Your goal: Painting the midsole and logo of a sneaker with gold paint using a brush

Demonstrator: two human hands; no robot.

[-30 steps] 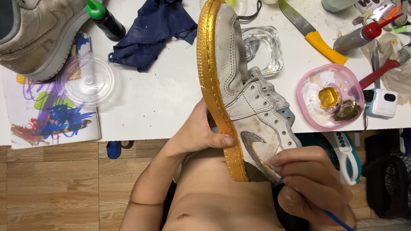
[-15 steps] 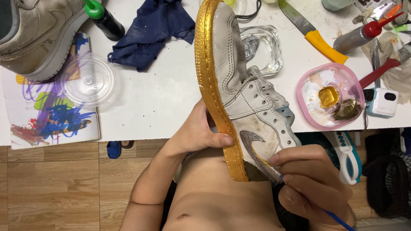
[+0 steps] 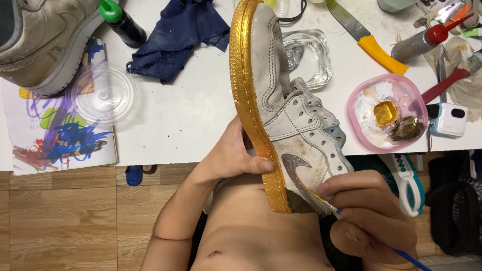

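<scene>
A white sneaker (image 3: 291, 125) with a gold-painted sole (image 3: 248, 100) stands on edge at the centre of the view, toe toward six o'clock and heel toward twelve, raised over the near edge of the white surface (image 3: 175, 120). The left hand (image 3: 233, 153) holds it from nine o'clock, its grip clamped on the sole with the thumb pressed against the gold edge. At five o'clock the right hand (image 3: 371, 216) has its grip closed around a thin paintbrush (image 3: 331, 207), whose tip touches the shoe's side near the toe, just below a grey curved emblem (image 3: 293, 163); the brush's blue handle runs off toward the lower right corner. At three o'clock a pink dish (image 3: 359, 128) holds white, gold and dark paint, with a small white device (image 3: 449, 120) just beside it. Toward one o'clock lie a yellow-handled knife (image 3: 371, 42) and a grey tube with a red cap (image 3: 422, 42). Behind the sneaker sits a clear glass dish (image 3: 314, 60). At eleven o'clock are a crumpled navy cloth (image 3: 183, 35) and a black bottle with a green cap (image 3: 123, 22); a second, greyish shoe (image 3: 45, 42) fills the ten o'clock corner, above a clear plastic lid (image 3: 103, 93) and a child's coloured drawing (image 3: 55, 140).
</scene>
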